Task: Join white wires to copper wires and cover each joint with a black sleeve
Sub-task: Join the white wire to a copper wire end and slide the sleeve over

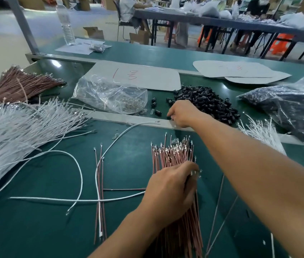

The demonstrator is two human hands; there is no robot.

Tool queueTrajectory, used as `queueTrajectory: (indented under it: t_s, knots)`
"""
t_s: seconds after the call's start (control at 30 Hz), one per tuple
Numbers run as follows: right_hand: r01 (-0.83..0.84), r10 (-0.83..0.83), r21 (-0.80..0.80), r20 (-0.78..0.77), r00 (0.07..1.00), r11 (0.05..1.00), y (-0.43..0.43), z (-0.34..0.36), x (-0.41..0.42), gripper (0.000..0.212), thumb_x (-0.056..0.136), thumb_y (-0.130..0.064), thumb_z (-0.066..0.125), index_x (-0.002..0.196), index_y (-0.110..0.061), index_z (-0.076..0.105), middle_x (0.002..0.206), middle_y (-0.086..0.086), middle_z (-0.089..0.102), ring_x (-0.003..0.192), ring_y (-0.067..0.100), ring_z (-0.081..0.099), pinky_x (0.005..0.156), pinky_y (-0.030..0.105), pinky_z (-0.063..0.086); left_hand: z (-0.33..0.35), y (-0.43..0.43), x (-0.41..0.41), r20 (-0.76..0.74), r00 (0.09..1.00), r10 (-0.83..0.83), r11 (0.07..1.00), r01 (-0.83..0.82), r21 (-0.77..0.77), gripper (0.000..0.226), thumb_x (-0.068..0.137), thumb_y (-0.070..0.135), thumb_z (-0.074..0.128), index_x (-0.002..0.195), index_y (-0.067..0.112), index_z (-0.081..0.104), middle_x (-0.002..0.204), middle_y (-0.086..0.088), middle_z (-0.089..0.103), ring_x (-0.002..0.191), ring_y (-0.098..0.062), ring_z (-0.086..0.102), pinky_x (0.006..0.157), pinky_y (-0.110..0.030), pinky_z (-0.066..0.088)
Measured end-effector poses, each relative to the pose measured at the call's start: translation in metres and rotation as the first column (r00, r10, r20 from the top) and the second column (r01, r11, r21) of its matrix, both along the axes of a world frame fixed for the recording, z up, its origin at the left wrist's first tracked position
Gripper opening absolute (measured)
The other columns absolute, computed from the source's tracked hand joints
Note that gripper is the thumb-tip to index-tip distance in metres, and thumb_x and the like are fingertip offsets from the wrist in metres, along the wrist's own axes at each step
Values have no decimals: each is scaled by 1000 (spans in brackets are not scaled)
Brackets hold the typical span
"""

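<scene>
Copper wires (173, 153) lie in a bundle on the green tabletop (54, 229), terminal ends pointing away from me. My left hand (169, 190) lies over the middle of that bundle, fingers curled round some of the strands. Beyond the bundle, my right hand (181, 113) reaches to the near edge of the black sleeves (208, 101), fingertips down among the stray ones. I cannot tell whether it has one pinched. The heap of white wires (17, 127) sits left of the bundle, and a few loose white wires (76, 199) trail from it towards my left hand.

I judge this to be the gathering step: one sleeve and one copper wire for a joint. Next I need to lift a single sleeve cleanly, separate one copper strand, then bring in a white wire's end.
</scene>
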State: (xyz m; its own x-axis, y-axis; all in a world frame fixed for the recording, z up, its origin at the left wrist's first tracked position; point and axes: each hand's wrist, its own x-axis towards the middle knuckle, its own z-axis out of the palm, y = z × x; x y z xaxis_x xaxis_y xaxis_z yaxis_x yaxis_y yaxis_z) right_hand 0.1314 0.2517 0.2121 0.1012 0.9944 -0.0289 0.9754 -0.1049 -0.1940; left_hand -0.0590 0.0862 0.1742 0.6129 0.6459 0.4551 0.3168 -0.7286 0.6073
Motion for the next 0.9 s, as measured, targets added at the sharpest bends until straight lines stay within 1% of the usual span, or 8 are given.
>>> queueTrajectory:
  t_s: [0.17, 0.27, 0.4, 0.53, 0.63, 0.7, 0.8, 0.9]
  knots:
    - [17, -14, 47, -65, 998, 999, -10, -7, -9, 24, 91, -2, 60, 101, -8, 81, 110, 3, 77, 109, 22, 68, 100, 24, 49, -1, 3, -2, 50, 998, 26, 997, -22, -78, 16, 100, 19, 51, 108, 14, 64, 100, 3, 66, 87, -19, 60, 75, -41, 50]
    - [31, -26, 78, -64, 998, 996, -17, -11, -13, 25, 95, -2, 57, 103, -10, 79, 113, 7, 75, 111, 25, 66, 102, 32, 50, -4, 6, -1, 80, 994, 77, 988, -66, -137, 13, 100, 20, 53, 105, 15, 63, 97, 6, 64, 86, -17, 58, 76, -43, 50]
    - [107, -106, 14, -52, 993, 994, -16, -15, -13, 18, 100, -7, 54, 100, -21, 64, 124, 12, 63, 118, 32, 57, 103, 45, 49, -7, 8, 1, 117, 987, 109, 984, -90, -151, 11, 100, 21, 55, 103, 16, 64, 94, 8, 64, 85, -15, 58, 74, -42, 50]
    - [121, -114, 63, -103, 988, 991, -20, -22, -8, 17, 102, -11, 50, 96, -24, 57, 119, 12, 61, 115, 35, 52, 101, 48, 46, -8, 9, 2, 132, 985, 107, 985, -87, -149, 10, 100, 22, 56, 100, 16, 65, 91, 9, 65, 83, -12, 59, 73, -42, 50]
    - [149, -109, 151, -247, 963, 977, -27, -21, -7, 17, 101, -6, 50, 105, -16, 63, 115, 15, 57, 111, 34, 47, 100, 48, 45, -7, 11, 2, 144, 983, 116, 982, -91, -168, 10, 99, 22, 57, 99, 17, 65, 89, 10, 65, 81, -11, 59, 73, -40, 51]
    - [180, -58, 252, -427, 903, 951, -46, -11, -8, 18, 102, -3, 48, 104, -15, 62, 97, 8, 60, 91, 23, 54, 85, 42, 52, -8, 11, 2, 139, 983, 119, 979, -92, -182, 11, 100, 25, 54, 98, 19, 63, 87, 11, 62, 80, -10, 57, 72, -39, 51]
    - [186, 56, 281, -675, 736, 942, -103, 5, -10, 13, 105, -19, 52, 99, -25, 61, 76, -3, 64, 63, 12, 57, 60, 31, 53, -9, 10, 2, 125, 986, 107, 975, -79, -210, 10, 99, 28, 51, 96, 22, 58, 83, 14, 57, 76, -11, 54, 71, -41, 50]
    - [131, 96, 252, -722, 686, 959, -175, 5, -8, 12, 101, -29, 59, 91, -29, 66, 74, -4, 69, 59, 9, 61, 59, 24, 55, -10, 11, 0, 118, 989, 92, 976, -66, -207, 6, 100, 24, 55, 94, 22, 57, 82, 13, 58, 76, -12, 55, 70, -42, 50]
